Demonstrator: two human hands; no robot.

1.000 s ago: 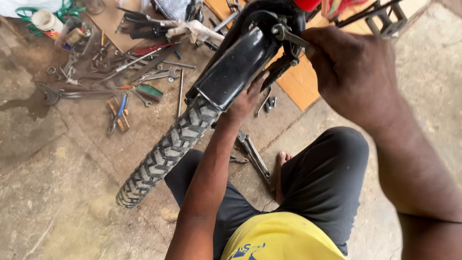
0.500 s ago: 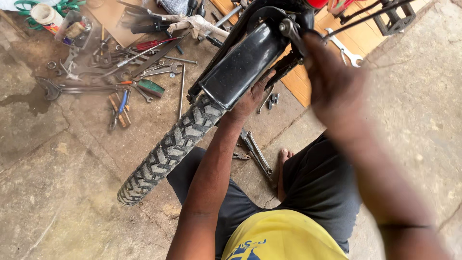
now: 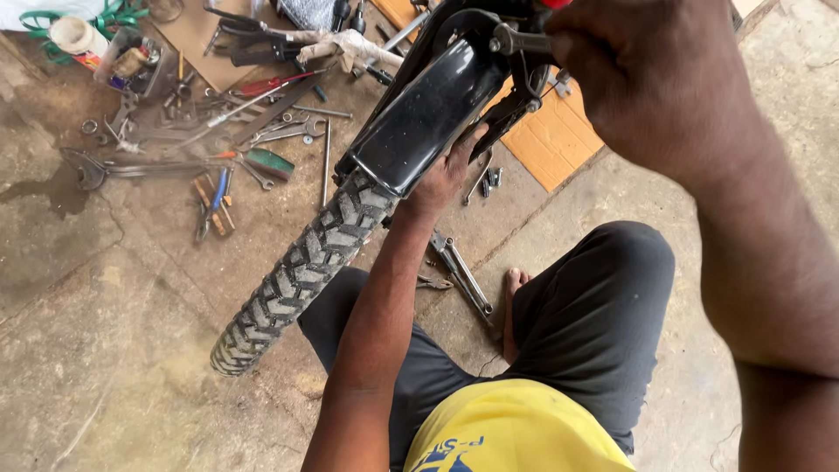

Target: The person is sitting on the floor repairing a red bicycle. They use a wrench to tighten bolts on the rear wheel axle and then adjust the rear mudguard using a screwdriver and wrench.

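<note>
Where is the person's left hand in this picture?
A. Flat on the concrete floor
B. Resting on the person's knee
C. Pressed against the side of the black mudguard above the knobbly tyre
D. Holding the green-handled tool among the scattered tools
C: the left hand lies against the edge of the black mudguard, just above the knobbly tyre, while the right hand works at the metal parts higher up.

A stained, cracked grey concrete floor (image 3: 105,350) lies in even daylight, with an orange ribbed mat (image 3: 551,144) on it.
</note>
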